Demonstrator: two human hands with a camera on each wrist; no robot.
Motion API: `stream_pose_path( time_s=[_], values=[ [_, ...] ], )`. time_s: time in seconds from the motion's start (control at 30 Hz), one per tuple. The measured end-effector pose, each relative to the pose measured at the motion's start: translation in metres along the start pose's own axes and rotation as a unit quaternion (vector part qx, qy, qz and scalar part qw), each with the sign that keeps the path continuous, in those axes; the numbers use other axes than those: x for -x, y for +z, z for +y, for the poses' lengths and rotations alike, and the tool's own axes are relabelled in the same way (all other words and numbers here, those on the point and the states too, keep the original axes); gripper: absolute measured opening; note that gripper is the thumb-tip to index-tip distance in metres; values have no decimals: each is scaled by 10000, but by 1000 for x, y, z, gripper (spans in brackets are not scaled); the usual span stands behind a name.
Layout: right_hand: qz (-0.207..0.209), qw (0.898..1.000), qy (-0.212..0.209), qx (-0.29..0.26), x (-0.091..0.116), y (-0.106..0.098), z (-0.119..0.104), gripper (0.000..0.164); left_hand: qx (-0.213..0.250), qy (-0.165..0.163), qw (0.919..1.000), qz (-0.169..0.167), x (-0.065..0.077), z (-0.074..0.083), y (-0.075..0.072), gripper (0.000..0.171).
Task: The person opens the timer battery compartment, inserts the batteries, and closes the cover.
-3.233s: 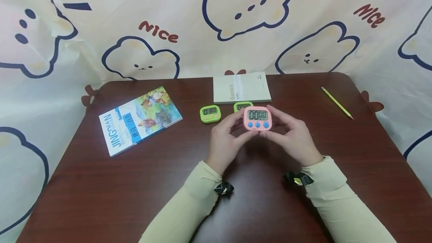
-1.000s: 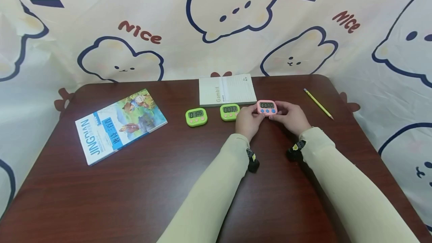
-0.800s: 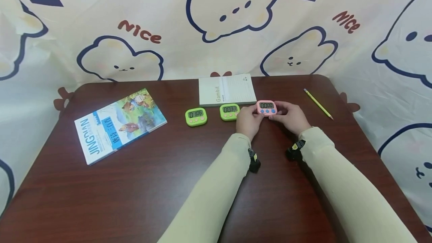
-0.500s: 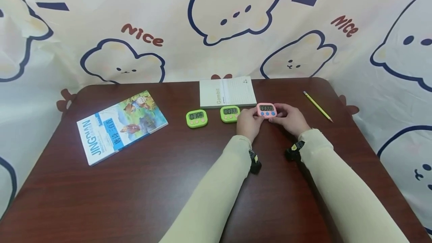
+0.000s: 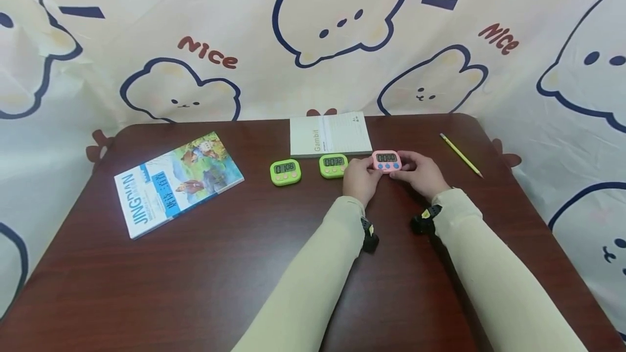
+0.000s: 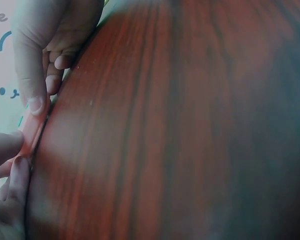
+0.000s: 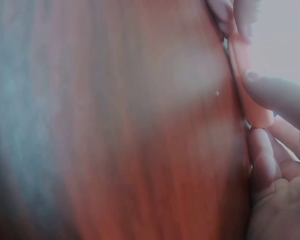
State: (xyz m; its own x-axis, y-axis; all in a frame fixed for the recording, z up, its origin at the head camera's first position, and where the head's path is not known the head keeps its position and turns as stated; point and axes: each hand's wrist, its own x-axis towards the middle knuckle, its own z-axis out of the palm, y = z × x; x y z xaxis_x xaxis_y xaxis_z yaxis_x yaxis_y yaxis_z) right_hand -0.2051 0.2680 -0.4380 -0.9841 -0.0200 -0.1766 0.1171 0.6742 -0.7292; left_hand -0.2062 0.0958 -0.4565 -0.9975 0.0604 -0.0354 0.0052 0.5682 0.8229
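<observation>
A pink digital timer [image 5: 387, 161] with blue buttons stands tilted back at the right end of a row of timers. My left hand [image 5: 361, 181] pinches its left side between thumb and fingers. On the opposite side, my right hand [image 5: 423, 174] grips it the same way, thumb at the lower front. The left wrist view shows the pink timer's edge [image 6: 32, 131] low against the tabletop, between both hands. Left of my hands sit two green timers with lit digits, one close to my left fingers [image 5: 333, 165] and another green timer [image 5: 285, 172] farther left.
Behind the timers lies a pale notebook [image 5: 330, 134] marked Gambit. A blue-and-white illustrated book [image 5: 179, 185] lies at the left of the dark wooden table [image 5: 235, 276]. A yellow-green pencil [image 5: 461, 155] lies at the back right. A printed curtain [image 5: 274, 86] borders the table.
From a raised spot in front of the green timers, both hands have carried the pink timer away and down to their right. During the last second the hands stay nearly still; the green timers' digits rise.
</observation>
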Motion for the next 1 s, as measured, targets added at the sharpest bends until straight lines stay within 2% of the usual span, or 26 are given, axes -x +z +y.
stream_pose_path(
  time_s=[0.37,0.73,1.0],
  values=[
    [-37,9999,110,-71,0,1,3,67,110,-125,9999,22,0,0,5,36],
    [-35,9994,80,-349,0,-1,1,65,323,-91,9994,128,0,0,1,35],
    [6,9995,82,-297,-1,0,5,64,332,-87,9992,197,0,0,3,34]
  ],
)
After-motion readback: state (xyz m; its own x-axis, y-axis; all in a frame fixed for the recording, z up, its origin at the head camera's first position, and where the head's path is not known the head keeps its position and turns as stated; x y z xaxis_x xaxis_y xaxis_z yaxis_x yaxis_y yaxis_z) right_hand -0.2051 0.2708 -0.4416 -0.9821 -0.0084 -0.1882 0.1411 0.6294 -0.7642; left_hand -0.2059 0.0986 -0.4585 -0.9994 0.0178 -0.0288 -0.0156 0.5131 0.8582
